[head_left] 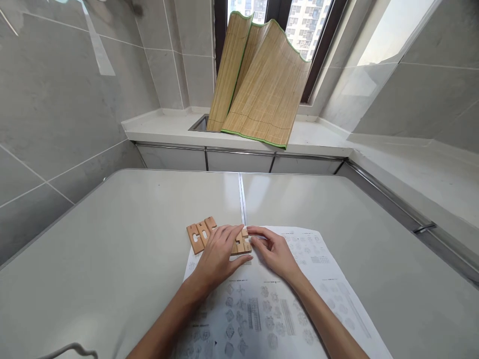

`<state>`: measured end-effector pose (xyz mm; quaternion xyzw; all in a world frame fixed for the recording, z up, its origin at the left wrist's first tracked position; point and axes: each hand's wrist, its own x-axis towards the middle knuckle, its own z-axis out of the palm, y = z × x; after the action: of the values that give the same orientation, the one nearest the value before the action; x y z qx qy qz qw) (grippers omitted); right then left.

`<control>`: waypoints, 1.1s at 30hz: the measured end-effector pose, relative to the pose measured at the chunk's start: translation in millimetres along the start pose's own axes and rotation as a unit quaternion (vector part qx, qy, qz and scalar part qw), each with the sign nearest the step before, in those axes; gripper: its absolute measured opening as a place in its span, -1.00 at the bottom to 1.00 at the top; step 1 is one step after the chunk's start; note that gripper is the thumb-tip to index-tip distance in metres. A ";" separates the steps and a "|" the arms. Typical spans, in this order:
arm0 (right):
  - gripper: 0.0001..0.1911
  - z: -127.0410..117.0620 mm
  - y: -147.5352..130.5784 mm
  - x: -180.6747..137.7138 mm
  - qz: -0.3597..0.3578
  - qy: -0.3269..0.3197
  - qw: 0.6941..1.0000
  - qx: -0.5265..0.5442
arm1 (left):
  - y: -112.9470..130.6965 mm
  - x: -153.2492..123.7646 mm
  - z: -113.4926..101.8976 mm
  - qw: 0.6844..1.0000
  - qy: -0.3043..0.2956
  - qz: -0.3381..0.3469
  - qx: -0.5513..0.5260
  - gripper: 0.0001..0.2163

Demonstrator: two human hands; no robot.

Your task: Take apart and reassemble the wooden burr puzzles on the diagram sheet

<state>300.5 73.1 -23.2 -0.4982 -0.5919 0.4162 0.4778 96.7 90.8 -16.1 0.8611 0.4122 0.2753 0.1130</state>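
Wooden puzzle blocks (202,234): flat row on the desk (112,259), at the top left corner of the printed sheet (262,309), just beside the desk's centre seam (242,199).

Hidden / unclear:
- Your left hand (220,254) lies flat over the right half of the row, fingers (234,233) stretched out and loose, gripping nothing. Only the three or so left-end blocks show fully; the total count can't be told.
- Your right hand (275,252) meets the row's right end with curled fingers (258,232). Can't tell whether they pinch a block or just rest against it; the contact is covered.
- Your forearms cover the middle of the sheet, and its lower edge is cut off by the frame.
- A grey curved object (71,349) at bottom left is cut off and can't be identified.

Writing:
- One exposed block carries a "2" (202,225). The blocks beside it have notched cut-outs, no legible marks.
- The sheet shows rows of small assembly diagrams plus text lines, all too small to read.

Beyond:
- A rolled-out bamboo mat (262,89) with green edging stands in a sink recess (200,124) on the window ledge (164,127) and leans on the window (310,25), blocking most of it. Apartment blocks show through the glass.
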 end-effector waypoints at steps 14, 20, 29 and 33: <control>-0.67 0.1 -6.9 -2.6 0.037 -0.023 0.999 -0.016 | -21.1 10.3 -6.9 0.997 0.012 -0.002 0.073 -0.61; -0.73 -0.3 -10.4 -3.1 0.040 -0.016 0.999 -0.025 | -26.3 7.8 -12.4 0.998 0.004 -0.018 0.067 -0.62; -0.77 0.5 -8.6 -1.6 0.022 -0.001 1.000 -0.018 | 19.8 0.9 -0.9 0.998 0.036 0.059 0.008 -0.52; -0.68 -2.6 -3.3 -0.9 0.001 -0.003 1.000 -0.018 | 42.4 -3.0 7.5 0.992 -0.005 0.123 -0.035 -0.51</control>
<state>302.5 71.7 -19.7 -0.5063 -0.5999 0.4078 0.4663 126.9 61.8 -5.6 0.9022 0.2923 0.2974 0.1105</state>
